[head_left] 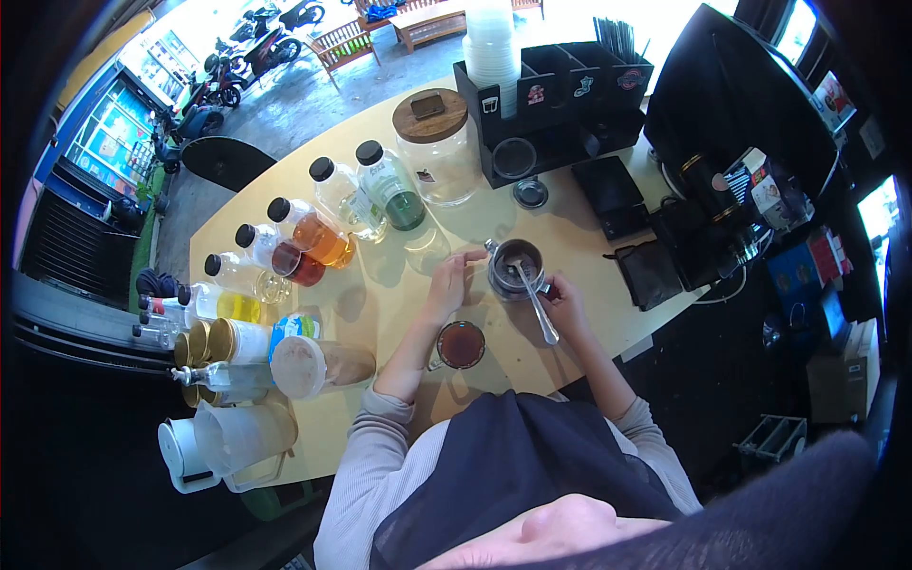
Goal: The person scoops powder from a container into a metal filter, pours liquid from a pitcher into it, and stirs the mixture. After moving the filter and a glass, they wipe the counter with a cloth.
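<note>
A metal-rimmed pot (501,281) stands on the wooden counter with a metal spoon (540,313) leaning out of it toward me. My left hand (456,277) touches the pot's left side, fingers reaching to its rim with nothing wrapped in them. At the pot's right side my right hand (562,302) is closed around its handle, which is mostly hidden by the fingers. A glass of reddish-brown drink (461,345) stands just below my left hand. Beyond the pot lies a small round metal lid (530,193).
Syrup bottles (321,239) line the counter's left side, with a lidded tub (302,367) and plastic pitchers (245,439) nearer. A wooden-lidded jar (439,152) and black organizer (560,104) stand behind. Black pouches (611,195) lie at right.
</note>
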`<action>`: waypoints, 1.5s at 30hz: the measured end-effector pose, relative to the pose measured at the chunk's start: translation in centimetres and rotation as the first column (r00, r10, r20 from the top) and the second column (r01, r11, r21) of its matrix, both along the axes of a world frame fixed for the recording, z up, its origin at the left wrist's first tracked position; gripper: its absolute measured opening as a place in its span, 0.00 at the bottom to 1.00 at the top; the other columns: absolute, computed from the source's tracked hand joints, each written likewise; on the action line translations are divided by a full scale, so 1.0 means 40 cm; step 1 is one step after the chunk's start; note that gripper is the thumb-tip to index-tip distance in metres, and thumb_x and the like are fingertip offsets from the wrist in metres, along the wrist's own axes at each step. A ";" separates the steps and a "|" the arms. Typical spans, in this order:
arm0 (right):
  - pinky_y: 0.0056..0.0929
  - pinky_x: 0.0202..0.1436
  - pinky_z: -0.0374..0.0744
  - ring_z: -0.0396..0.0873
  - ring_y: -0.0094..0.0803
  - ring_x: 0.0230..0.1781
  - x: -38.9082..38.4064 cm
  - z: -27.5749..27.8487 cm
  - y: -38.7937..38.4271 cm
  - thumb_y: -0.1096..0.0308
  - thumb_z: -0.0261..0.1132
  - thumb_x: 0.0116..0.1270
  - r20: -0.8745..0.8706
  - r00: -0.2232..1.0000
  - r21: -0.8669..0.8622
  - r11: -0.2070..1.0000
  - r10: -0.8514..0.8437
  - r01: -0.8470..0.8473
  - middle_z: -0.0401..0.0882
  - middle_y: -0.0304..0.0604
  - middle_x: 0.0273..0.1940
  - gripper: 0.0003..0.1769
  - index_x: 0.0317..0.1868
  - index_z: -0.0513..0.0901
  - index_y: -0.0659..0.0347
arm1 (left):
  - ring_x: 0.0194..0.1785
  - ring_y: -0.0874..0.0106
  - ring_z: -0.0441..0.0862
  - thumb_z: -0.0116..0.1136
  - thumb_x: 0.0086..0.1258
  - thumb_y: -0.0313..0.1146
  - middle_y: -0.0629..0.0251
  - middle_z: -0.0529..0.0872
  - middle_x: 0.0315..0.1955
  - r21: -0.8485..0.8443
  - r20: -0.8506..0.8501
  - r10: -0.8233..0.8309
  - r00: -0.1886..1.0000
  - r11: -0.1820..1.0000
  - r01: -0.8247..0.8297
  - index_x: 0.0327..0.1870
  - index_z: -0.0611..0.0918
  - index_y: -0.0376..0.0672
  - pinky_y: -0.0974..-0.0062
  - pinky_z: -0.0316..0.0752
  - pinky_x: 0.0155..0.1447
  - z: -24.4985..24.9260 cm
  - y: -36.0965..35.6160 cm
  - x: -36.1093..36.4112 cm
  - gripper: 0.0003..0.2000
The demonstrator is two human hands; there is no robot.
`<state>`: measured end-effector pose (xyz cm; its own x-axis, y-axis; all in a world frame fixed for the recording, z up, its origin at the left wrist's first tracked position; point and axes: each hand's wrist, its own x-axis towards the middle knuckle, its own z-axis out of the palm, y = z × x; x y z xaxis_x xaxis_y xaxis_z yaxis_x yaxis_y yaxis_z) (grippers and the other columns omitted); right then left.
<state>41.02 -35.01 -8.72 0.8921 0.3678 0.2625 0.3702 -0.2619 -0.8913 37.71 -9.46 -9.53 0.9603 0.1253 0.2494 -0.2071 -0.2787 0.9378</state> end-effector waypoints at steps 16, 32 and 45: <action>0.28 0.29 0.70 0.69 0.29 0.24 -0.011 0.035 -0.003 0.76 0.70 0.61 0.102 0.944 0.130 0.945 -0.313 0.299 0.75 0.42 0.38 0.11 0.42 0.77 0.65 | 0.56 0.65 0.85 0.30 0.84 0.46 0.55 0.90 0.48 -0.086 -0.036 0.220 0.975 0.971 -0.223 0.53 0.86 0.36 0.65 0.72 0.62 0.041 0.028 -0.163 0.29; 0.15 0.17 0.55 0.59 0.11 0.14 -0.091 0.231 -0.036 0.61 0.64 0.74 -0.605 0.734 0.456 0.890 0.309 0.001 0.75 0.28 0.24 0.11 0.37 0.83 0.60 | 0.53 0.64 0.86 0.29 0.84 0.45 0.53 0.90 0.46 -0.163 -0.053 0.337 0.940 0.926 -0.341 0.51 0.86 0.33 0.66 0.73 0.61 -0.010 0.013 -0.328 0.30; 0.14 0.26 0.63 0.67 0.11 0.24 -0.226 0.274 -0.109 0.64 0.61 0.76 -0.429 0.791 0.286 0.896 0.436 -0.339 0.76 0.27 0.27 0.08 0.37 0.79 0.56 | 0.46 0.67 0.86 0.30 0.84 0.42 0.55 0.90 0.38 -0.242 -0.052 0.428 0.902 0.871 -0.428 0.46 0.85 0.29 0.70 0.78 0.54 -0.015 -0.052 -0.433 0.28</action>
